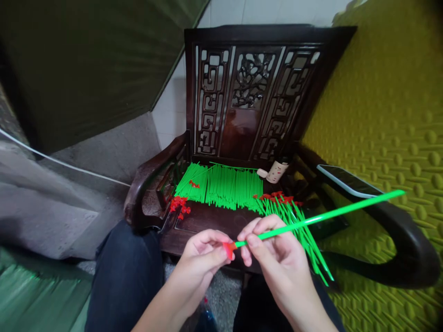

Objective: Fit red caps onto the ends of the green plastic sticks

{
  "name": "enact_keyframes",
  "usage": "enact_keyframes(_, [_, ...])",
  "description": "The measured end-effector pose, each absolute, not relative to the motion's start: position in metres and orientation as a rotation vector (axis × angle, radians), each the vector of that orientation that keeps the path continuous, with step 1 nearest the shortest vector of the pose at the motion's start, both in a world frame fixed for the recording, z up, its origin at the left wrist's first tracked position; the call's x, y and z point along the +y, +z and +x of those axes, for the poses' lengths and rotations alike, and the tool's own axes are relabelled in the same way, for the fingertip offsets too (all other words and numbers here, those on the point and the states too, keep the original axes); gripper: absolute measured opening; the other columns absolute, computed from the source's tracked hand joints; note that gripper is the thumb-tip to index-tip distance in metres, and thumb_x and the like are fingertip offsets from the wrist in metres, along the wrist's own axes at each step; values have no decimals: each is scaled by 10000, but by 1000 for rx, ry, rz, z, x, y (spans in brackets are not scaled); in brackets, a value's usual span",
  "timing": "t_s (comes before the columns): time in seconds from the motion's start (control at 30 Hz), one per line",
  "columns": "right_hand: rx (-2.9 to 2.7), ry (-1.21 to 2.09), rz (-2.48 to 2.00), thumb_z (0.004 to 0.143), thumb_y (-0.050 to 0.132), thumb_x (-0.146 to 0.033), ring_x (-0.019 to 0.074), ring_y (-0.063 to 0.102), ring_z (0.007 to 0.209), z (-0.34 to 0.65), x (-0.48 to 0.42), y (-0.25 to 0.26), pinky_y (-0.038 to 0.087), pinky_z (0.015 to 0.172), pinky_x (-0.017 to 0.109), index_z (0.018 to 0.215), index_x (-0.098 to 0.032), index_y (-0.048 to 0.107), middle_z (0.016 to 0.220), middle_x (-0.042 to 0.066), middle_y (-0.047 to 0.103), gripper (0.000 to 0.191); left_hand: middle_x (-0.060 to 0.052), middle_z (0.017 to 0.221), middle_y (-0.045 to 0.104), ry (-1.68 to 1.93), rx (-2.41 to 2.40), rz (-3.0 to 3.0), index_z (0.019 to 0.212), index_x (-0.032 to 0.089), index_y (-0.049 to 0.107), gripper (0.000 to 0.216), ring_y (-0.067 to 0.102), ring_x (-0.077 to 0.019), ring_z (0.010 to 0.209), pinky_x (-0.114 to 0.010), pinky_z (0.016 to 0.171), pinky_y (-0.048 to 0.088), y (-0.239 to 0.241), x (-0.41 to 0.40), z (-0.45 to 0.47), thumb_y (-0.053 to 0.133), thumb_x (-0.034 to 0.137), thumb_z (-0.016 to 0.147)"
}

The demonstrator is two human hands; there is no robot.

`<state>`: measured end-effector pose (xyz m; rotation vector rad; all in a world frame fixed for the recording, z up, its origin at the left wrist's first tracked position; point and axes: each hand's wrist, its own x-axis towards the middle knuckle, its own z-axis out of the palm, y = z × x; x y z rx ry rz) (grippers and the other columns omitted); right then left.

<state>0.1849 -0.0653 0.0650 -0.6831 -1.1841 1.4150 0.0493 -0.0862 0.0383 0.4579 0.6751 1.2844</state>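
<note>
My left hand point(207, 256) pinches a small red plastic cup-shaped piece point(228, 250) between thumb and fingers. My right hand point(273, 244) is closed around a long green plastic stick point(328, 215), close to its left end. That end meets the red piece; how deep it sits inside I cannot tell. The stick slants up to the right. Beyond my hands, many loose green sticks point(228, 184) lie in a wide layer on the chair seat. Loose red pieces point(178, 205) are heaped at its left. On the right lies a pile of green sticks with red ends point(282, 198).
The dark carved wooden chair point(242, 133) has a high back and curved armrests. A phone point(349, 180) rests on the right armrest. A patterned bottle point(277, 170) and a small pale case point(262, 173) are at the seat's back right. A yellow textured mat point(391, 120) stands at the right.
</note>
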Motion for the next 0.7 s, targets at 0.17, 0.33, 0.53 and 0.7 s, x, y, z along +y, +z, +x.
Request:
enact_keyframes(0.17, [-1189,1422,-704,828,637,-203,72,572,557,185,-68,67,490,526,192,827,-213,535,805,-4,629,102,-21,720,646,1210,536,264,742,156,695,155,605,-103,697,-205,706,453,31,-86,52,788,126,622])
enact_keyframes(0.33, [-1195,1443,-791,805,663,-227,69,586,573,185,-69,66,506,540,193,818,-207,580,880,2,624,86,-11,707,638,1226,527,258,748,149,689,135,593,-91,680,-200,702,450,28,-85,49,761,94,647])
enact_keyframes(0.53, [-1106,1643,-810,751,721,-226,74,585,573,186,-69,66,496,507,163,790,-187,610,736,-19,600,123,3,718,641,1254,576,345,737,144,681,114,568,-60,634,-173,662,438,28,-85,37,738,76,665])
enact_keyframes(0.7, [-1049,1687,-854,747,736,-231,97,644,632,187,-66,61,545,568,164,851,-192,658,690,-7,657,136,-9,741,661,1346,710,525,742,155,695,145,588,-88,702,-188,688,444,30,-85,34,767,95,633])
